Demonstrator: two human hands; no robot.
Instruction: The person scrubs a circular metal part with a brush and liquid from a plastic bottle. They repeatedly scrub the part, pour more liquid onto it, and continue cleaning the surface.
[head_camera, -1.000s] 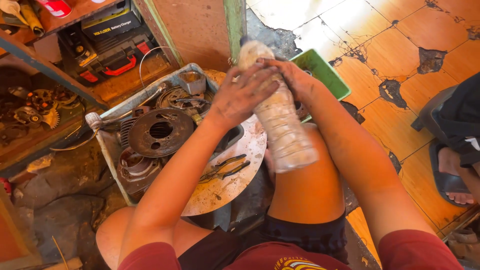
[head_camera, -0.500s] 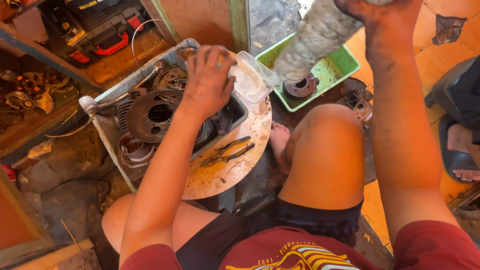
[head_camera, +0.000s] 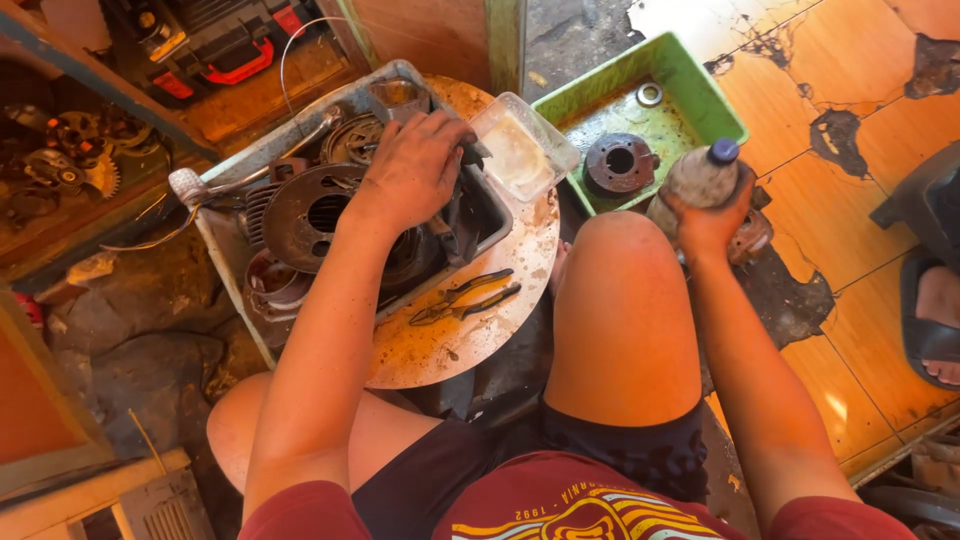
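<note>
My right hand (head_camera: 712, 222) grips a grimy clear plastic bottle (head_camera: 690, 182) with a blue cap, standing upright on the floor beside my right knee. My left hand (head_camera: 412, 165) reaches into a grey metal tray (head_camera: 232, 170) full of rusty engine parts; its fingers rest next to a small clear plastic container (head_camera: 523, 148) with pale liquid on the tray's right end. What the fingers hold is hidden. A dark round disc (head_camera: 300, 215) with a centre hole lies just left of my left hand.
A green plastic tray (head_camera: 690, 80) holds a round metal part (head_camera: 618, 160) and a washer. Pliers (head_camera: 465, 298) lie on a round rusty plate (head_camera: 450, 345). A shelf with gears and a red-handled case is at upper left. Another person's sandalled foot (head_camera: 935, 320) is at right.
The bottle went from both hands in front of me, up to the right, then down onto the floor in my right hand. My left hand moved into the metal tray.
</note>
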